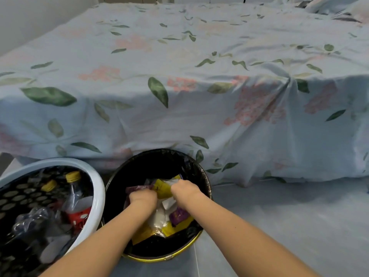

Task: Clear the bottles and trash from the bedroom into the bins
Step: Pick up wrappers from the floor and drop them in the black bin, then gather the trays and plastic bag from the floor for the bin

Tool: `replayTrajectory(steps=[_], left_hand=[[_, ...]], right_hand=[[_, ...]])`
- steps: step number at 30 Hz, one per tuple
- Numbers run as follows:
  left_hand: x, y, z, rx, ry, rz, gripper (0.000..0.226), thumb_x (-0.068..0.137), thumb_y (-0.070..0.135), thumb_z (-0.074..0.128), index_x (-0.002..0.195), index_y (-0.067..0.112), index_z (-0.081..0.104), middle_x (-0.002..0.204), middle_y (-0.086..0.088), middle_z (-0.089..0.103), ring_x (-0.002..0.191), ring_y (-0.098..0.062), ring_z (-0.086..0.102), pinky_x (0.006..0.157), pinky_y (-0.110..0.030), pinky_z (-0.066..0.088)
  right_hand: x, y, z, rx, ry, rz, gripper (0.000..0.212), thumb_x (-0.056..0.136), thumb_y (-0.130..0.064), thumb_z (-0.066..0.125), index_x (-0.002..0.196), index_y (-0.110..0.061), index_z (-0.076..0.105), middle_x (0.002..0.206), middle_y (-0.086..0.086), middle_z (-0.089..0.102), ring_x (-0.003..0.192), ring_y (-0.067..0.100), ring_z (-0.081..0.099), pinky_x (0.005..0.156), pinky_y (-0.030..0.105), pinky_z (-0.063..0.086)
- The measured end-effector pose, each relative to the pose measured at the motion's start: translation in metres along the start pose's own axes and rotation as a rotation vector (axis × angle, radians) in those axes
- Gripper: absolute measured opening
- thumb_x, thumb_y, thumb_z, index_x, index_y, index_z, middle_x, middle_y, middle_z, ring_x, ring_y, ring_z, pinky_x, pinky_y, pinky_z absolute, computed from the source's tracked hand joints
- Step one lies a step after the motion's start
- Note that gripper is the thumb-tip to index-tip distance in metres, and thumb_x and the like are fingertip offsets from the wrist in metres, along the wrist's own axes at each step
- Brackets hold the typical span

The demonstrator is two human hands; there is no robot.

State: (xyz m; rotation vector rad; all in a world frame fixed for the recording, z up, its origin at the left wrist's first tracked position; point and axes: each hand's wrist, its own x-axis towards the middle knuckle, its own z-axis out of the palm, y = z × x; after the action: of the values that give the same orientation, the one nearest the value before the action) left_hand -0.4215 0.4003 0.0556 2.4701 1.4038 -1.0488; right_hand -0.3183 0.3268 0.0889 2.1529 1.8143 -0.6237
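Both my hands are down inside the black bin [205, 182], which stands on the floor against the bed [179, 66]: my left hand [142, 198] and my right hand [184, 189] are curled over the yellow, purple and white trash [175, 218], though I cannot tell how tightly they grip it. The bottles [74, 194] lie in the white bin [97, 194] just beside it on my left.

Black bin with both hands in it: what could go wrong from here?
Both hands, left hand and right hand, push on heaped wrappers near the rim of the black bin; loose pieces may spill onto the floor. The bin could tip under the pressing. The white basket of bottles stands close and could get knocked.
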Motion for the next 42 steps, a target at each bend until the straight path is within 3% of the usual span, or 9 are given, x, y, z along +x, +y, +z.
replayTrajectory(steps=[5, 8, 11, 16, 22, 30, 34, 38, 42], left_hand=[[-0.026, -0.009, -0.043, 0.039, -0.037, 0.138, 0.063, 0.077, 0.046, 0.071, 0.128, 0.014, 0.057, 0.133, -0.006, 0.059, 0.12, -0.025, 0.059, 0.098, -0.038, 0.05], [-0.052, -0.027, -0.094, 0.017, 0.143, 0.183, 0.052, 0.075, 0.052, 0.066, 0.118, 0.023, 0.061, 0.122, -0.001, 0.065, 0.11, -0.022, 0.063, 0.092, -0.035, 0.053], [-0.084, -0.018, -0.142, 0.005, 0.3, 0.274, 0.049, 0.084, 0.055, 0.059, 0.123, 0.026, 0.056, 0.121, 0.004, 0.063, 0.11, -0.019, 0.06, 0.089, -0.032, 0.051], [-0.122, 0.087, -0.194, -0.025, 0.434, 0.616, 0.033, 0.089, 0.051, 0.054, 0.115, 0.03, 0.06, 0.099, 0.014, 0.065, 0.095, -0.012, 0.062, 0.085, -0.034, 0.053], [-0.139, 0.283, -0.207, 0.089, 0.477, 0.919, 0.028, 0.09, 0.046, 0.052, 0.111, 0.031, 0.061, 0.105, 0.01, 0.067, 0.1, -0.018, 0.061, 0.086, -0.032, 0.051], [-0.172, 0.485, -0.111, -0.069, 0.207, 1.138, 0.024, 0.088, 0.039, 0.058, 0.099, 0.02, 0.069, 0.1, 0.001, 0.069, 0.099, -0.021, 0.063, 0.084, -0.03, 0.05], [-0.184, 0.535, -0.037, -0.021, 0.036, 1.183, 0.027, 0.085, 0.042, 0.059, 0.102, 0.023, 0.068, 0.107, 0.003, 0.07, 0.103, -0.018, 0.063, 0.084, -0.027, 0.048], [-0.194, 0.571, 0.033, 0.037, -0.14, 1.201, 0.035, 0.085, 0.044, 0.059, 0.11, 0.019, 0.067, 0.114, 0.001, 0.068, 0.106, -0.018, 0.062, 0.09, -0.028, 0.048], [-0.195, 0.591, 0.074, -0.094, -0.262, 1.145, 0.033, 0.087, 0.037, 0.061, 0.109, 0.013, 0.068, 0.112, -0.003, 0.069, 0.097, -0.016, 0.061, 0.077, -0.019, 0.041]], right_hand=[[-0.017, 0.012, -0.019, 0.146, 0.021, -0.104, 0.032, 0.085, -0.021, 0.065, 0.11, -0.002, 0.059, 0.116, 0.019, 0.058, 0.104, 0.038, 0.06, 0.074, 0.036, 0.049], [-0.053, 0.038, -0.05, 0.254, 0.157, -0.277, 0.044, 0.084, -0.035, 0.066, 0.121, -0.012, 0.057, 0.118, 0.009, 0.065, 0.107, 0.026, 0.06, 0.087, 0.034, 0.051], [-0.103, 0.088, -0.08, 0.297, 0.313, -0.31, 0.03, 0.089, -0.027, 0.061, 0.117, -0.015, 0.062, 0.11, 0.003, 0.07, 0.097, 0.018, 0.064, 0.079, 0.02, 0.042], [-0.186, 0.211, -0.07, 0.207, 0.305, 0.054, 0.026, 0.094, -0.03, 0.053, 0.113, -0.016, 0.064, 0.11, 0.002, 0.07, 0.099, 0.021, 0.063, 0.076, 0.022, 0.037], [-0.298, 0.353, 0.012, 0.292, 0.257, 0.567, 0.03, 0.094, -0.035, 0.05, 0.112, -0.018, 0.065, 0.114, 0.004, 0.068, 0.108, 0.024, 0.06, 0.085, 0.028, 0.045], [-0.443, 0.448, 0.171, 0.673, 0.293, 1.07, 0.04, 0.089, -0.052, 0.051, 0.108, -0.02, 0.066, 0.115, 0.005, 0.067, 0.103, 0.021, 0.061, 0.086, 0.032, 0.047], [-0.487, 0.461, 0.227, 0.79, 0.354, 1.214, 0.046, 0.081, -0.051, 0.064, 0.112, -0.017, 0.063, 0.111, 0.005, 0.068, 0.092, 0.018, 0.06, 0.087, 0.029, 0.048], [-0.511, 0.467, 0.288, 0.892, 0.421, 1.324, 0.053, 0.077, -0.048, 0.071, 0.117, -0.016, 0.061, 0.115, 0.004, 0.066, 0.097, 0.017, 0.059, 0.086, 0.025, 0.044], [-0.513, 0.469, 0.334, 1.106, 0.541, 1.54, 0.062, 0.075, -0.047, 0.073, 0.123, -0.013, 0.056, 0.123, 0.007, 0.061, 0.097, 0.019, 0.056, 0.087, 0.032, 0.047]])
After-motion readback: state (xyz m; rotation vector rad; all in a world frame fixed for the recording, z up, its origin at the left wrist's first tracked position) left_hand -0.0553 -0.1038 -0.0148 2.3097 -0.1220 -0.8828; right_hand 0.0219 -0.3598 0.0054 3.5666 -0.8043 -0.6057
